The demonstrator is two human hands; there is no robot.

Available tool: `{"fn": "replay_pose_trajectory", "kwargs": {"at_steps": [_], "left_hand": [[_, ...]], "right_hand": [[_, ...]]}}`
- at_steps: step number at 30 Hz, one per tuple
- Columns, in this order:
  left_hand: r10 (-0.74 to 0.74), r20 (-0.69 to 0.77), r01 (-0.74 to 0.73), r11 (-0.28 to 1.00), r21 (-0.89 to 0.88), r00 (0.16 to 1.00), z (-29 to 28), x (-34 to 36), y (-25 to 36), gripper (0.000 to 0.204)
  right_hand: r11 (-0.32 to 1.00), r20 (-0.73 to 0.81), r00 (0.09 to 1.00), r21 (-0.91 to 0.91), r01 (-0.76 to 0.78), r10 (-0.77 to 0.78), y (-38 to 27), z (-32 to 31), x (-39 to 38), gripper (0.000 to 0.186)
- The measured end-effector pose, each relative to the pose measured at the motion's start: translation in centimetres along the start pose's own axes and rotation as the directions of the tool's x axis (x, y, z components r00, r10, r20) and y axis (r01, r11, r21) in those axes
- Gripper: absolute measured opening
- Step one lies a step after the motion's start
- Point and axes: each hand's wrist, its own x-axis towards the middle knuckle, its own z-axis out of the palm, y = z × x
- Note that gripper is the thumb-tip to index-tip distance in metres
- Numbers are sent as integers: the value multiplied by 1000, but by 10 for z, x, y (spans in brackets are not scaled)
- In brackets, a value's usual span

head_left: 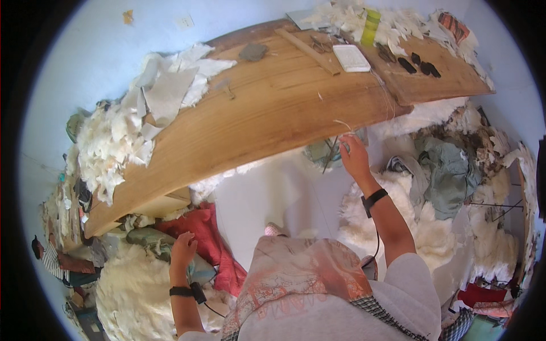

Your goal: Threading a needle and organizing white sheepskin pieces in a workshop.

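My right hand (355, 154) is at the front edge of the wooden table (250, 119), its fingers drawn together. A thin dark stick-like thing (330, 154) slants down beside the fingertips, and a pale strip (342, 123) lies on the edge just above them. Whatever the fingers hold is too small to make out. Low on the left, my left hand (183, 249) hangs with loosely bent fingers and nothing visible in it. Next to it are a red cloth (211, 241) and a heap of cream fleece (133, 287).
On the table are a wooden strip (307, 51), a white tray (351, 58), a yellow-green cylinder (370, 27), dark small pieces (406, 65) and pale hide scraps (168, 94). Fleece (392, 210) and grey-green cloth (449, 176) lie right. Another person (54, 256) is far left.
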Motion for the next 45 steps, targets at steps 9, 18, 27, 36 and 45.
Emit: {"fn": "replay_pose_trajectory", "kwargs": {"at_steps": [9, 18, 27, 36, 45], "left_hand": [[230, -245, -207, 971, 115, 942, -37, 113, 16, 28], [164, -400, -201, 978, -53, 902, -9, 233, -15, 37], [247, -391, -189, 965, 182, 887, -7, 236, -6, 33], [88, -452, -59, 995, 76, 888, 14, 245, 10, 31], [-74, -491, 122, 990, 65, 868, 9, 234, 24, 30]], "right_hand": [[937, 294, 954, -313, 152, -56, 23, 30, 29, 32], [803, 354, 745, -443, -399, 565, 35, -42, -56, 27], [896, 195, 928, -383, -227, 318, 21, -19, 66, 20], [974, 206, 972, -171, 151, -115, 93, 86, 240, 24], [835, 327, 867, -526, -164, 377, 139, 181, 321, 38]]}}
